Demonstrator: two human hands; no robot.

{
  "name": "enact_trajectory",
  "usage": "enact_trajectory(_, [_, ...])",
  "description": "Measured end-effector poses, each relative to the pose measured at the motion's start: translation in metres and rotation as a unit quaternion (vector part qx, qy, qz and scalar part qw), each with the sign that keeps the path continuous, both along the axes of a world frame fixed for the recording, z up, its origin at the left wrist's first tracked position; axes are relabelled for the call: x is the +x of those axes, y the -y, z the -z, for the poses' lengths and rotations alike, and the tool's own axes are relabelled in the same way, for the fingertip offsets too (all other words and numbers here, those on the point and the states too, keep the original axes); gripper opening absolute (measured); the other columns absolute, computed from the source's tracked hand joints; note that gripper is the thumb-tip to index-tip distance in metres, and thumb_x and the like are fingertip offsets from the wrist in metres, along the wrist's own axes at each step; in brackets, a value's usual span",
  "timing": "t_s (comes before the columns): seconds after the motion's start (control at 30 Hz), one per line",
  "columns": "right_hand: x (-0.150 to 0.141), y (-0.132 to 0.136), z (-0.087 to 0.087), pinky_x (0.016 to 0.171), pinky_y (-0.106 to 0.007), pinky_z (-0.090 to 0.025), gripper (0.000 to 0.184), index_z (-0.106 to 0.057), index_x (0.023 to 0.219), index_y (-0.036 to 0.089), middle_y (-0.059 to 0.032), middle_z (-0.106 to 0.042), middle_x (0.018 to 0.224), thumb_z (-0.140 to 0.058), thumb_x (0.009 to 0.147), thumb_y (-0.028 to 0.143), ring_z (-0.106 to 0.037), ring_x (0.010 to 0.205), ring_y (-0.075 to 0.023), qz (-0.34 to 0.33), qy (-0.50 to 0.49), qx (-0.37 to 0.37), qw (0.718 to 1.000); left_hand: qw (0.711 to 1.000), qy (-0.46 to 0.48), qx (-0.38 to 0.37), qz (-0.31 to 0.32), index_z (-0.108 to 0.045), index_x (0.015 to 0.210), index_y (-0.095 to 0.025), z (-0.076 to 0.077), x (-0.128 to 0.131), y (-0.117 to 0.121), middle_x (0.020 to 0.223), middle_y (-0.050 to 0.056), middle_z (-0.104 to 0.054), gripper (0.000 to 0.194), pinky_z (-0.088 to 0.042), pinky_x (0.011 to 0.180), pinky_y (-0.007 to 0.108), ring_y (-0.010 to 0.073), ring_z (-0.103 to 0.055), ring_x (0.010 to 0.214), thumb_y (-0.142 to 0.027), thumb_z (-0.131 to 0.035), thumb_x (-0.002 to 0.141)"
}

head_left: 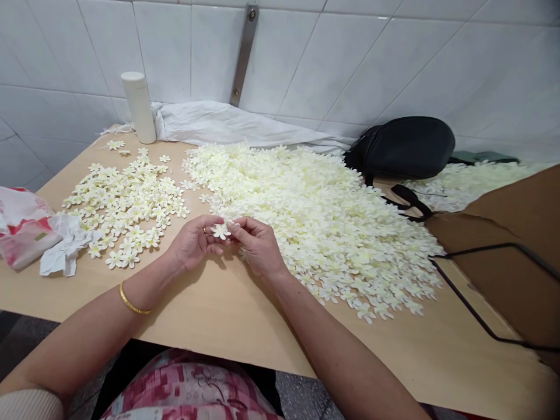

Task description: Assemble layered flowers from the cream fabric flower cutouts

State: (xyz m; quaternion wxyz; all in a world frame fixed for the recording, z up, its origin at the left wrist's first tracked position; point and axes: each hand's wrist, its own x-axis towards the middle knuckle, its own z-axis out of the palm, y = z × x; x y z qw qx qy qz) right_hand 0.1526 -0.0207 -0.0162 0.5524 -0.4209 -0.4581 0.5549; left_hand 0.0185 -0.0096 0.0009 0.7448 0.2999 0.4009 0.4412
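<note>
Between my two hands, above the middle of the table, is a small white artificial flower [221,231] with a pale yellow centre. My left hand [195,240] pinches it from the left, thumb and forefinger closed on it. From the right, the fingertips of my right hand [261,244] close at the flower's edge; whether they grip a second piece is hidden. A large heap of loose white flowers [306,204] spreads to the right, close behind my right hand. On the left lies a smaller, thinner pile of similar flowers [131,198].
A white bottle [140,108] stands at the back left, beside a white cloth [219,122] along the tiled wall. Crumpled paper [67,242] and a pink-white packet [24,224] lie left. A black bag [406,149] and brown cardboard [516,233] are at the right.
</note>
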Motion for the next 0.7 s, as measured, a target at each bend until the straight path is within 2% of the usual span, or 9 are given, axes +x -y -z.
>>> enact_trajectory(0.07, [0.0006, 0.0006, 0.0007, 0.053, -0.024, -0.042, 0.024, -0.062, 0.064, 0.018, 0.0034, -0.058, 0.052, -0.072, 0.065, 0.041, -0.054, 0.05, -0.0106, -0.026, 0.009, -0.002, 1.0, 1.0, -0.011, 0.02, 0.017, -0.059, 0.074, -0.012, 0.0014, 0.0002, 0.0007, 0.063, 0.003, -0.059, 0.018, -0.041, 0.037, 0.018, 0.0114, -0.057, 0.05, -0.026, -0.066, 0.065])
enact_trajectory(0.17, [0.001, 0.0008, 0.001, 0.053, -0.024, -0.041, 0.027, -0.062, 0.063, 0.017, 0.0018, -0.06, 0.053, -0.068, 0.069, 0.043, -0.054, 0.051, -0.0105, -0.047, 0.018, -0.007, 0.999, 0.996, -0.059, 0.068, 0.012, -0.057, 0.069, -0.013, 0.0043, 0.0005, 0.0021, 0.058, 0.001, -0.057, 0.018, -0.039, 0.039, 0.016, 0.0087, -0.054, 0.048, -0.023, -0.071, 0.063])
enact_trajectory(0.37, [-0.001, 0.0003, -0.0003, 0.051, -0.023, -0.042, 0.038, -0.058, 0.057, 0.017, 0.001, -0.058, 0.055, -0.065, 0.068, 0.053, -0.052, 0.051, -0.0093, -0.041, 0.026, -0.013, 0.999, 0.986, -0.12, 0.118, -0.02, -0.054, 0.062, -0.013, 0.0021, 0.0018, 0.0048, 0.052, -0.001, -0.056, 0.013, -0.037, 0.041, 0.016, 0.0051, -0.047, 0.043, -0.017, -0.065, 0.069])
enact_trajectory(0.57, [0.0036, -0.0032, 0.0033, 0.05, -0.021, -0.041, 0.036, -0.055, 0.062, 0.018, 0.0029, -0.055, 0.058, -0.066, 0.066, 0.051, -0.05, 0.05, -0.0076, 0.015, 0.033, -0.026, 0.999, 0.983, -0.135, 0.113, -0.049, -0.053, 0.062, -0.014, 0.0015, 0.0028, 0.0043, 0.052, -0.003, -0.051, 0.012, -0.037, 0.042, 0.017, 0.0061, -0.049, 0.044, -0.016, -0.063, 0.068])
enact_trajectory(0.7, [0.0042, -0.0031, 0.0024, 0.053, -0.021, -0.041, 0.028, -0.054, 0.066, 0.018, 0.0039, -0.053, 0.06, -0.066, 0.068, 0.044, -0.051, 0.054, -0.0084, 0.008, 0.067, 0.002, 0.998, 0.984, -0.136, 0.109, -0.043, -0.053, 0.062, -0.014, 0.0032, 0.0025, 0.0037, 0.051, -0.004, -0.049, 0.012, -0.037, 0.041, 0.017, 0.0054, -0.047, 0.043, -0.017, -0.064, 0.068])
